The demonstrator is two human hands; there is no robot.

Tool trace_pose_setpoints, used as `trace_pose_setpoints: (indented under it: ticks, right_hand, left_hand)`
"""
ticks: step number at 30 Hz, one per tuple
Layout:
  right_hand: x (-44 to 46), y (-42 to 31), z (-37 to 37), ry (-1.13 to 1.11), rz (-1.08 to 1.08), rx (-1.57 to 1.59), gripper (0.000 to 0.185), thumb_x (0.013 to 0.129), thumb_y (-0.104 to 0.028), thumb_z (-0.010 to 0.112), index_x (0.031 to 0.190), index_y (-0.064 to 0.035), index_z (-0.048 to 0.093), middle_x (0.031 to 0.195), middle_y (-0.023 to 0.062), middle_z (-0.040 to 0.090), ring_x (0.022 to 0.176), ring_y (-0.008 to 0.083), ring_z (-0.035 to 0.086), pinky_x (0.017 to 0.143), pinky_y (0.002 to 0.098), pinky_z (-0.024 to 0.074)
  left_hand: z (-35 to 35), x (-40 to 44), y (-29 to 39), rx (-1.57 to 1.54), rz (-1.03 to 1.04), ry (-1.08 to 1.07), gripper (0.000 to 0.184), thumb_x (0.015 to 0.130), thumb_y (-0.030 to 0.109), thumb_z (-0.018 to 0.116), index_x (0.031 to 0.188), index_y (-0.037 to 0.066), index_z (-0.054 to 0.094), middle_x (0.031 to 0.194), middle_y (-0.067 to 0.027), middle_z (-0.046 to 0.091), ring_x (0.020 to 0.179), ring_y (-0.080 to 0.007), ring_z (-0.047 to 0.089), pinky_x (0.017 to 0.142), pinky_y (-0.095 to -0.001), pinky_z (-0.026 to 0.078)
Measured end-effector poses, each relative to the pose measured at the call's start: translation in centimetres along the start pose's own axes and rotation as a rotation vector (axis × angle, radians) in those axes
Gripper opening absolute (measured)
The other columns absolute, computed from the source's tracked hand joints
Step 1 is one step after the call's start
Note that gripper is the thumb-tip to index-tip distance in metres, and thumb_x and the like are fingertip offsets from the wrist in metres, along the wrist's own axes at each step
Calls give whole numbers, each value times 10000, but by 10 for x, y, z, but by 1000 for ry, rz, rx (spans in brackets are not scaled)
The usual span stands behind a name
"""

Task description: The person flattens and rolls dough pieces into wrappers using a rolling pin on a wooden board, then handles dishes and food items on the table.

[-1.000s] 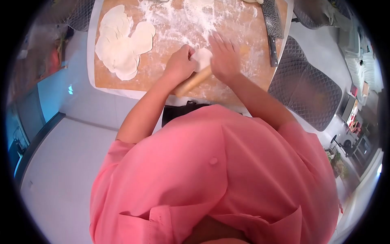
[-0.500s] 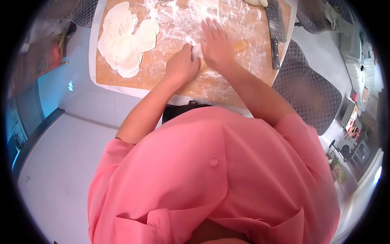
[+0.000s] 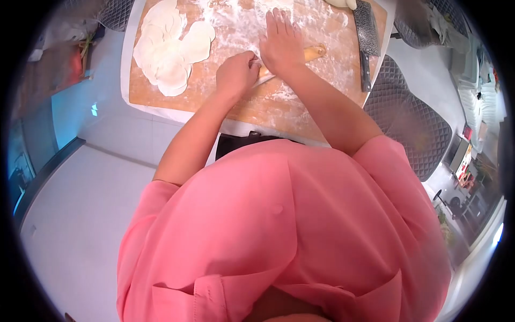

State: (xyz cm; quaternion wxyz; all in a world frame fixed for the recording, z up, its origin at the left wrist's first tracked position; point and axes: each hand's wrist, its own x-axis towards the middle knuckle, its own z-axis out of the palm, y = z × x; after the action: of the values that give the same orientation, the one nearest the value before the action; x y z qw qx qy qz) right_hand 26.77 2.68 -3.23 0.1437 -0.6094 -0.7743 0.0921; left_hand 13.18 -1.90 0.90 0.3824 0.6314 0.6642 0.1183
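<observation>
My right hand (image 3: pixel 282 51) lies flat with its fingers stretched out, palm on top of a wooden rolling pin (image 3: pixel 315 52). The pin slants across a floured board, one end sticking out to the right of the hand. Close on the left, my left hand (image 3: pixel 235 74) is closed, its fingers curled at the edge of a small dough wrapper (image 3: pixel 264 80). Most of that wrapper is hidden by the hands and the pin. Thin round dough wrappers (image 3: pixel 166 51) lie overlapped in a pile at the board's left side.
The wooden board (image 3: pixel 155 102) is dusted with flour and rests on a white-edged table. A cleaver (image 3: pixel 366 32) lies along its right edge, with pale dough (image 3: pixel 341 2) beside it at the top. A quilted grey chair (image 3: pixel 405 112) stands to the right.
My right hand has slid forward, away from my body, over the rolling pin, and more of the pin shows. My left hand stays closed beside it. The view has shifted slightly.
</observation>
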Motion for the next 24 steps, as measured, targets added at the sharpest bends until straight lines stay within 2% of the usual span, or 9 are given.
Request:
trace_pose_setpoints:
  ticks: [1,6,7,9,13,18,20,22,24]
  right_hand:
    - [-11,7,-4,-46,-46,-1,573,922,-275,484,1440,-60,369,1515,139,362,1419,291,303,1129,477,266]
    - [-110,28,-49,-296,-133,-42,597,898,-223,491,1451,-39,359,1518,130,360,1418,286,309,1130,459,262]
    - [-108,35,-28,-139,-191,33,602,885,-196,492,1450,-35,364,1516,118,366,1416,282,313,1149,457,234]
    - [-68,19,-20,-116,-181,7,594,886,-200,495,1444,-34,374,1511,118,374,1413,285,318,1153,461,229]
    - [2,-7,3,87,-44,-20,575,891,-203,509,1429,-33,396,1499,115,393,1394,299,343,1157,472,234]
    - [-106,29,-28,-104,-216,82,540,870,-212,548,1386,-78,466,1459,97,444,1350,306,390,1112,510,263]
    - [-144,43,-35,45,-300,64,501,852,-243,565,1326,-85,539,1323,86,543,1305,275,432,1091,479,298]
    - [-148,39,-40,-6,-264,66,461,845,-233,573,1282,-89,564,1289,79,561,1281,271,455,1090,480,301]
    - [-140,37,-39,-52,-229,63,421,838,-222,582,1239,-92,589,1256,72,579,1257,267,478,1089,481,305]
  left_hand:
    - [-3,0,-1,1,5,-28,205,856,221,589,947,45,641,896,-204,672,883,-368,648,769,-449,495]
    - [8,-11,-39,-259,-144,45,195,856,194,588,959,32,624,888,-200,669,852,-371,642,742,-433,489]
    - [8,-15,-38,-296,-127,4,205,852,204,592,959,32,621,889,-199,669,857,-371,643,746,-437,491]
    - [7,-23,-29,-327,-115,-35,215,849,215,597,960,32,619,890,-197,669,861,-371,643,749,-442,492]
    - [-3,-14,-6,8,22,35,214,858,232,595,969,51,623,882,-177,676,864,-377,641,756,-455,496]
    - [-15,-7,-28,29,12,46,196,878,227,584,987,70,626,843,-174,672,828,-387,635,742,-462,495]
    - [-52,-8,-30,141,-145,147,210,881,233,589,1008,76,647,922,-151,681,908,-365,635,804,-485,476]
    - [-71,17,-60,537,43,424,253,889,231,582,1075,75,651,1032,-107,679,1051,-327,600,902,-509,429]
    - [-69,53,-53,508,179,430,292,895,220,574,1141,74,637,1183,-75,634,1172,-292,531,963,-512,377]
